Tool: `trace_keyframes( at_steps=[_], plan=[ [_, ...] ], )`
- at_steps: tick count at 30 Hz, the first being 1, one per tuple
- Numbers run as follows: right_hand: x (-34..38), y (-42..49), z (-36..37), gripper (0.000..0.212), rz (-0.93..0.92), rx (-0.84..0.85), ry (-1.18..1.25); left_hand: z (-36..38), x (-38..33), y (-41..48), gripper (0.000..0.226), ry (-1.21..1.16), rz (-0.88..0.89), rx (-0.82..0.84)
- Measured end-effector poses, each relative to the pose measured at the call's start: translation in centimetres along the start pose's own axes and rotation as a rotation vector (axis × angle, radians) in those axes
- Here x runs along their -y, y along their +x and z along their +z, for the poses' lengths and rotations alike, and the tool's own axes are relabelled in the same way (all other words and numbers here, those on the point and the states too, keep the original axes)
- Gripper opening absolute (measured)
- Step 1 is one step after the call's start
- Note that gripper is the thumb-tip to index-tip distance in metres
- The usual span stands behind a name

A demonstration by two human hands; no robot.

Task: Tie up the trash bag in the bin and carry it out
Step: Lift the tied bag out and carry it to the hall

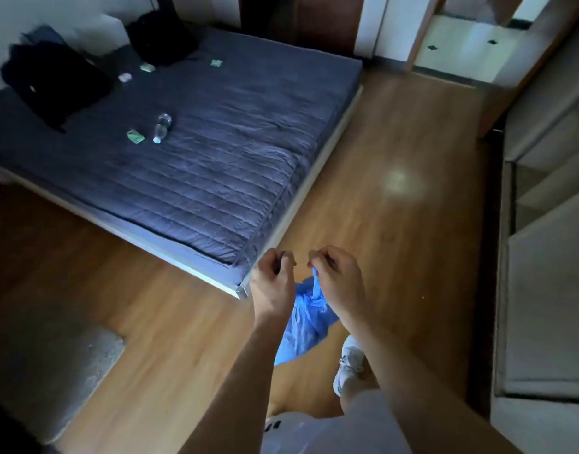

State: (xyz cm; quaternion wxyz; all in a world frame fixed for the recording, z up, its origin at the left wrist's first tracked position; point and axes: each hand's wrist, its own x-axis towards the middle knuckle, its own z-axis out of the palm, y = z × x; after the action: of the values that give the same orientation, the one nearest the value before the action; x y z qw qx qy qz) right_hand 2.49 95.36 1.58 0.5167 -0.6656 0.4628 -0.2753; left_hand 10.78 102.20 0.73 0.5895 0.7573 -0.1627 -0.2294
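Blue trash bag [306,326], held up over the wood floor [379,224].
Left hand [272,283] and right hand [337,280]: fingers [320,257] pinched shut on bag top strips; bag hangs below them. Bed [189,152] corner just beyond fingers; open floor rightward. On bed: one bottle [161,127], three green packets [135,136].

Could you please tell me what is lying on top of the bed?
On the bed lie a plastic bottle, dark clothes, a dark bag and small green packets. Whatever lies beneath the clothes is hidden.
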Motion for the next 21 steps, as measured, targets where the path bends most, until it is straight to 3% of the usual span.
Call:
trace_keyframes(
  at_steps=[9,16,21],
  plan=[
    [-3.2,9.2,-9.5,0.023,0.095,-0.159,0.107,13.6,-2.9,4.3,0.021,0.107,0.072,0.183],
    [-4.6,19.6,-19.2,0.028,0.146,-0.224,0.144,26.9,-7.3,8.2,0.036,0.095,0.064,0.257],
    [-4.8,25.7,-24.7,0.026,0.121,-0.268,0.186,34.3,-9.9,10.6,0.025,0.100,0.072,0.286]
  ],
)
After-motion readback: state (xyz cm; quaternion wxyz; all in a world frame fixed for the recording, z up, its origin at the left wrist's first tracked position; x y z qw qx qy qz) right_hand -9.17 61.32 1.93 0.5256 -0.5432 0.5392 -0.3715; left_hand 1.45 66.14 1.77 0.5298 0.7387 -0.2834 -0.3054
